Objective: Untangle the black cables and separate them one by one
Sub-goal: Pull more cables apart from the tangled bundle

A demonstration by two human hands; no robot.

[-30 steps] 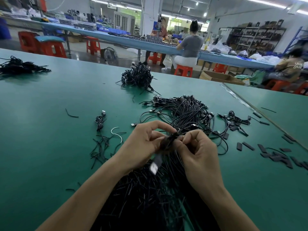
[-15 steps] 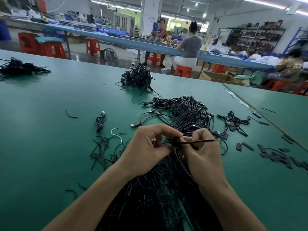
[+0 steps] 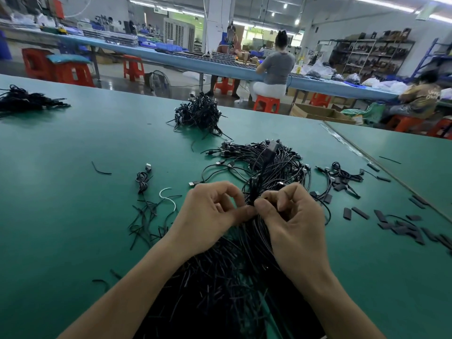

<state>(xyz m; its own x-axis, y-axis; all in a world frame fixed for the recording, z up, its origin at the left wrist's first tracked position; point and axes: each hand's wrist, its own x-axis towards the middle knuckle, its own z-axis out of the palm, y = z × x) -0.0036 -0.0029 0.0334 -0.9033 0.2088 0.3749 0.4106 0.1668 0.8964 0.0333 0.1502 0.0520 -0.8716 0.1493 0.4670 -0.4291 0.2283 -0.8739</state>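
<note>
Item: black cables [image 3: 227, 285], heaped at the counter's [image 3: 61, 228] near edge, mid-width.
Step in hand: working one cable free. Your left hand [image 3: 210, 214] and right hand [image 3: 291, 221] both pinch a bunch lifted from that heap, thumbs almost meeting.
Next, probably: draw a single cable clear and lay it with the loose spread [image 3: 269, 162] beyond.

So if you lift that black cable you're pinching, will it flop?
Only partly, I'd guess: above the left hand and right hand the black cable stands up unsupported, so short lengths seem springy. Probably light; fingertips alone hold it.
</note>
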